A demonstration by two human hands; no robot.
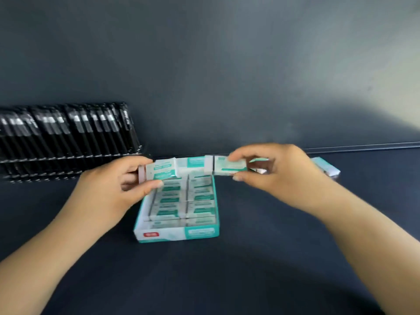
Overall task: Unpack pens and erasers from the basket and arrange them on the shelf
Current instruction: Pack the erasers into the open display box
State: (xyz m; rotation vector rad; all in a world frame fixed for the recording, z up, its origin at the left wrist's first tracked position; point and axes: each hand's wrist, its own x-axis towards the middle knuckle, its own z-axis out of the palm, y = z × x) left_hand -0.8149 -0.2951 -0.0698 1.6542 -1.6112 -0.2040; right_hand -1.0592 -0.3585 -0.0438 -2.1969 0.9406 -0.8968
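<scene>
Left hand [127,178]: an eraser [161,170] is being pinched between thumb and fingers, above the back left corner of the box.

Right hand [268,171]: a second eraser [227,167] is being pinched between thumb and fingers, above the back right corner of the box.

Eraser box [177,234]: it is being kept open on the dark shelf [227,269], between the two arms, with rows of erasers packed inside.

Which way the erasers are lying: both held erasers are being kept flat, with their long sides running left to right. Each one is sticking out from its hand toward the middle.

Nearer hand: a loose eraser [327,168] is lying on the shelf well to the right, so it is probably a spot for laying more down. It is much nearer the right hand.

Pens [68,137]: black packs are being leaned in a row against the back wall, at the left.

Hard to see: everything is being blurred by movement, so the words on the wrappers cannot be read. Something pale is being hidden behind the right fingers, and it cannot be told what it is. The pen row is being cut off at the left edge. No basket is being shown.
</scene>
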